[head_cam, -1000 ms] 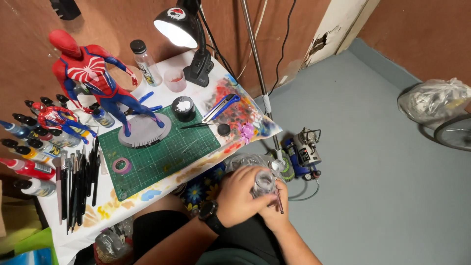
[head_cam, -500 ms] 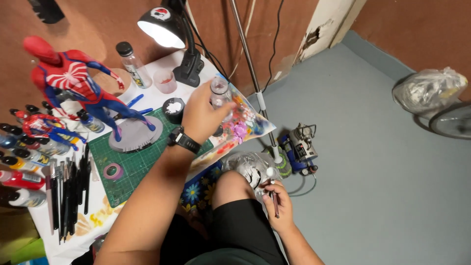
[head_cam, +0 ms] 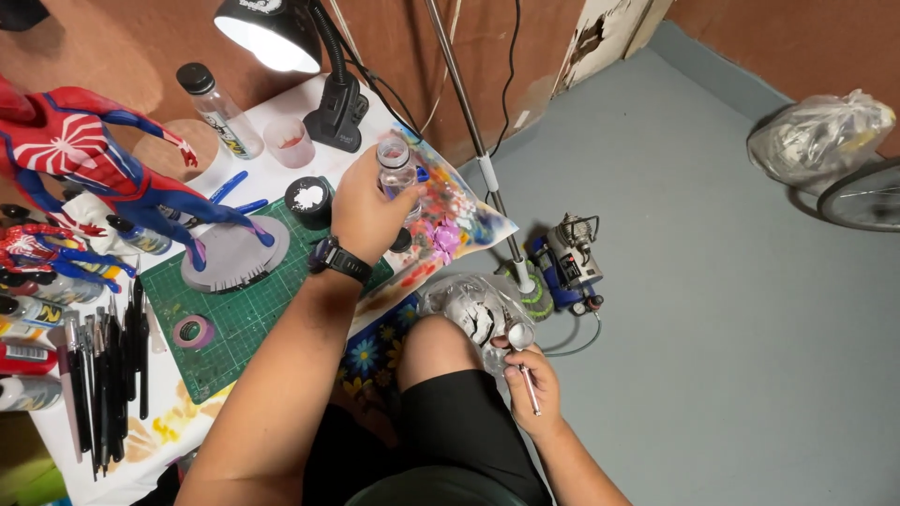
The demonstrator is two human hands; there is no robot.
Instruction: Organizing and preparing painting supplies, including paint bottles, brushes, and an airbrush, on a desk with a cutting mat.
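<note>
Green gridded cutting mat [head_cam: 248,314], red-and-blue web-patterned figure [head_cam: 89,159], black lamp [head_cam: 300,56], paint-splattered paper [head_cam: 450,220].

figure [head_cam: 103,178] on mat [head_cam: 253,314], lamp [head_cam: 291,56] behind

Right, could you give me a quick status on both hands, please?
Left hand gripping small clear bottle above paint-splattered sheet. Right hand at knee, holding airbrush. Lamp close beside bottle, not touching.

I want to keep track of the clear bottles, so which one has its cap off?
The small clear bottle in the left hand is open-topped; the clear bottle beside the lamp wears a black cap.
</note>
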